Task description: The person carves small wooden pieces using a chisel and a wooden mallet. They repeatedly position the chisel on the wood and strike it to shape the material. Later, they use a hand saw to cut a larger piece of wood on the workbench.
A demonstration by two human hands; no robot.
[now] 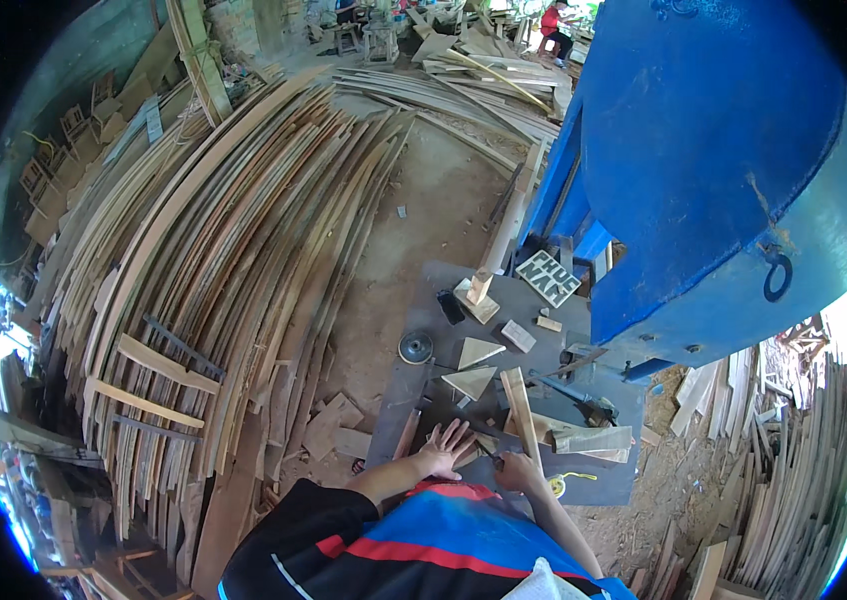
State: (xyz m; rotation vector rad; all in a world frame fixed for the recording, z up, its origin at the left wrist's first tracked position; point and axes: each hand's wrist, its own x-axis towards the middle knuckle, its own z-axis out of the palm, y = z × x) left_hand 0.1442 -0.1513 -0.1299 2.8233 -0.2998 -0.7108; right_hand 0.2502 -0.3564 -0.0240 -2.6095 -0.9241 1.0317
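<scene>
My left hand (440, 450) lies with its fingers spread, pressed on a piece of wood at the near edge of the dark metal table (583, 490). Close beside it on the right, my right hand (516, 472) is closed, and what it grips is too small and shaded to name. A long narrow wooden strip (521, 415) stands out just beyond the right hand. Two pale wedge-shaped wood pieces (470, 381) lie ahead of the hands. A yellow tape measure (557, 485) rests right of my right hand.
A large blue machine (713, 150) rises over the table's right side. Wood offcuts (593, 440), a dark phone-like object (450, 307), a round metal dish (415, 347) and a lettered block (547, 278) lie on the table. Long boards (243, 230) are stacked at left; two people are far off.
</scene>
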